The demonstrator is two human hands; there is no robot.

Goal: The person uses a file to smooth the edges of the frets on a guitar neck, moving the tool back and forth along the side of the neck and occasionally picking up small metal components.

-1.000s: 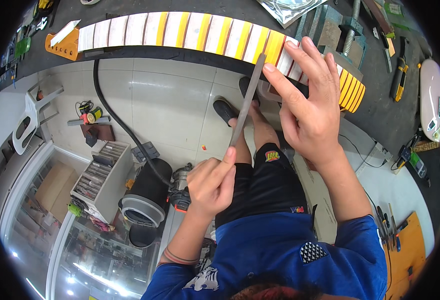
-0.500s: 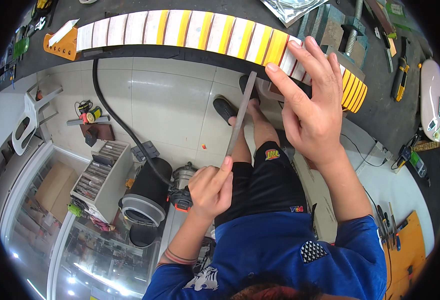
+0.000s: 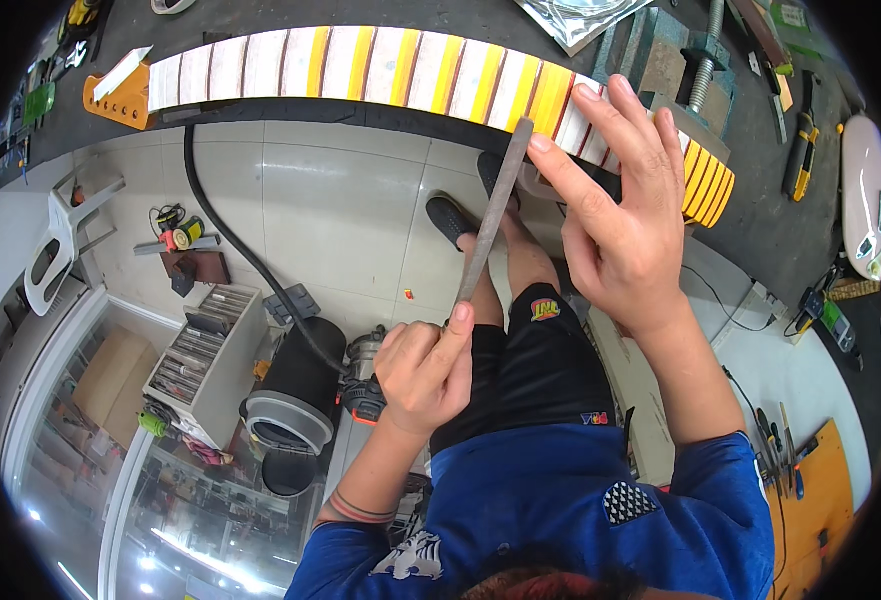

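Note:
A guitar neck (image 3: 391, 75) lies across the bench edge, its fretboard covered in white and yellow tape strips with the frets showing between them. Its orange headstock (image 3: 121, 98) points left. My left hand (image 3: 424, 372) is closed around the lower end of a long, flat grey file (image 3: 496, 215), thumb laid along it. The file's far tip overlaps the neck's near edge, beside my right index fingertip. My right hand (image 3: 629, 225) is spread over the right part of the neck, fingertips at the taped board, holding nothing. Its palm hides some of the neck.
A bench vise (image 3: 696, 75) stands behind the neck at right, near yellow-black pliers (image 3: 804, 150). A clear plastic packet (image 3: 586, 18) lies at the back. Below the bench are a black hose (image 3: 236, 250), a black vacuum canister (image 3: 296, 385) and a white chair (image 3: 61, 235).
The file has moved up and slightly right, its tip going from just below the neck to its near edge. The neck has shifted slightly toward me on the left. My right hand stays nearly still.

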